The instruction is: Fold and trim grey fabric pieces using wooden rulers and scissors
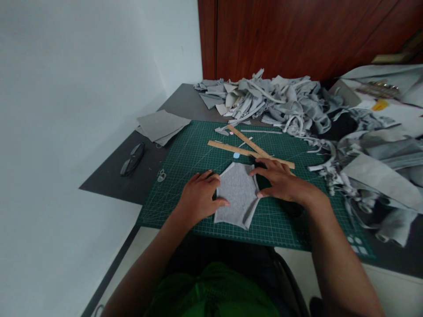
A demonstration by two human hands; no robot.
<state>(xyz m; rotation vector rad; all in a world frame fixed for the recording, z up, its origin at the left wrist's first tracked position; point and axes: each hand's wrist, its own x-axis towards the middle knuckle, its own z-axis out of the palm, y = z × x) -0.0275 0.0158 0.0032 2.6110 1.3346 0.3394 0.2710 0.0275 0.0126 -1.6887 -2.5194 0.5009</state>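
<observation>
A small grey fabric piece [237,193] lies on the green cutting mat [188,152], its edges curling slightly along the right side and bottom corner. At its left edge rests my left hand [202,196], thumb on the cloth and fingers apart. My right hand [279,179] touches the right edge with its index finger and thumb, which are spread from each other; its other fingers are partly hidden. Just beyond the fabric, two wooden rulers [221,145] lie crossed, one end close to my right hand. A pale blue chalk-like piece [236,155] sits near them.
Grey fabric scraps [274,99] are heaped along the back and right side. Stacked grey sheets [161,124] lie at the back left, with a dark, folded object [132,159] in front of them. A white wall [82,132] bounds the left.
</observation>
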